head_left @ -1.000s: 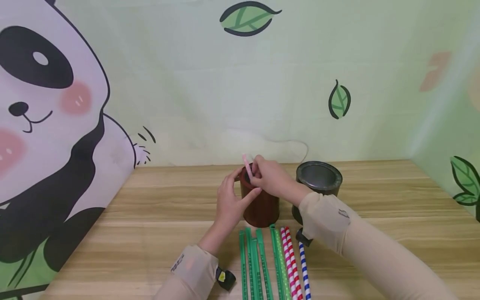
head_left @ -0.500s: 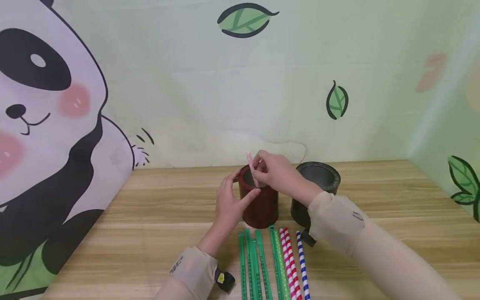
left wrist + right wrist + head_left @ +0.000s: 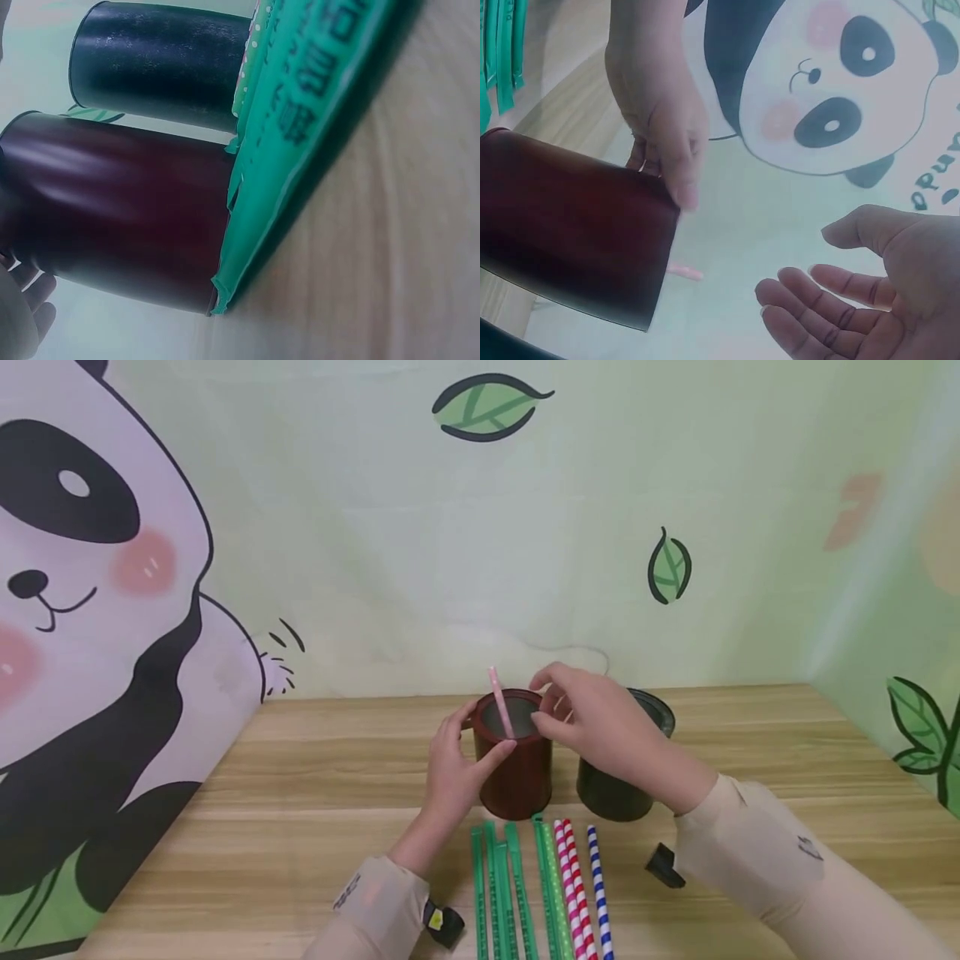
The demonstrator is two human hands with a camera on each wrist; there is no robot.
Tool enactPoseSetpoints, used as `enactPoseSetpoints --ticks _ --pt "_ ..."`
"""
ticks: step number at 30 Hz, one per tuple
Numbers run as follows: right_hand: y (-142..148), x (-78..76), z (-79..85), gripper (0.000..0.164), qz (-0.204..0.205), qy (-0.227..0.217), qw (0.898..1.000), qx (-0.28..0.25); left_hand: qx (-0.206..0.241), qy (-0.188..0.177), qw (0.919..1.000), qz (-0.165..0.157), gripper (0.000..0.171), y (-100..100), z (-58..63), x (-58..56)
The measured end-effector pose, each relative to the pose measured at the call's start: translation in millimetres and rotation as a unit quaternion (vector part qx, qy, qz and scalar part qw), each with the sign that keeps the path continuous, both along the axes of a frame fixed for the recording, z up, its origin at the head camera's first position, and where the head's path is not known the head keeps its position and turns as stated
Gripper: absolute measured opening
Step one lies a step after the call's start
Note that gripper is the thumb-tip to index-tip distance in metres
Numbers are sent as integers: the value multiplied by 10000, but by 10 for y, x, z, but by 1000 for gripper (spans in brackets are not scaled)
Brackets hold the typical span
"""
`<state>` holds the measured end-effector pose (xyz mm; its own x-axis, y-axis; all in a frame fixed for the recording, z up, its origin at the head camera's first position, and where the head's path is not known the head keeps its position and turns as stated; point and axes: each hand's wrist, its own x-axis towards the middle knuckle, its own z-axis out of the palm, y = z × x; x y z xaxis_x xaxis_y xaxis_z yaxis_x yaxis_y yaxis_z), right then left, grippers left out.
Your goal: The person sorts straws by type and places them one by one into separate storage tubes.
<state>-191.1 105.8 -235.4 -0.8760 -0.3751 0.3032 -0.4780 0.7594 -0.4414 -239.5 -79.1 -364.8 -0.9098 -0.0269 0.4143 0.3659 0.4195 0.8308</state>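
A dark red-brown cup point(image 3: 517, 781) stands upright on the table, with a pink straw point(image 3: 502, 703) leaning inside it and sticking out above the rim. My left hand point(image 3: 453, 777) grips the cup, thumb at the near rim and fingers at its left side. Just right of the rim, my right hand point(image 3: 600, 718) is apart from the cup and holds nothing; in the right wrist view its fingers are spread and loosely bent. The right wrist view also shows the straw's tip point(image 3: 686, 271) beyond the cup's rim. The cup's inner bottom is hidden.
Behind my right hand stands a black cup point(image 3: 615, 793), partly covered by it. In front lie several green-wrapped straws point(image 3: 501, 893), a green dotted straw point(image 3: 557, 881), pink-striped point(image 3: 572, 893) and red-striped point(image 3: 581, 893) straws, and a blue-striped straw point(image 3: 600, 893).
My right hand has let go of the pink straw and moved right, off the cup. The straw now leans in the cup by itself. My left hand has kept its grip.
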Motion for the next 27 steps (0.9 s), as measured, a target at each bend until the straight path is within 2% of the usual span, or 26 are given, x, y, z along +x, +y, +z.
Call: enactPoseSetpoints --ticks 6,11,19,27 --pt "103 191 -87 29 154 205 9997 12 49 0 10000 -3 77 -7 -22 7" --pt "195 324 -232 28 216 138 9996 -79 1 13 10000 30 78 -6 -15 13" --pt "276 407 -470 29 203 -175 9995 -165 -35 116 9999 33 78 -15 4 13" --pt "342 441 -749 23 110 -159 9998 46 7 121 9999 15 78 -2 -2 21"
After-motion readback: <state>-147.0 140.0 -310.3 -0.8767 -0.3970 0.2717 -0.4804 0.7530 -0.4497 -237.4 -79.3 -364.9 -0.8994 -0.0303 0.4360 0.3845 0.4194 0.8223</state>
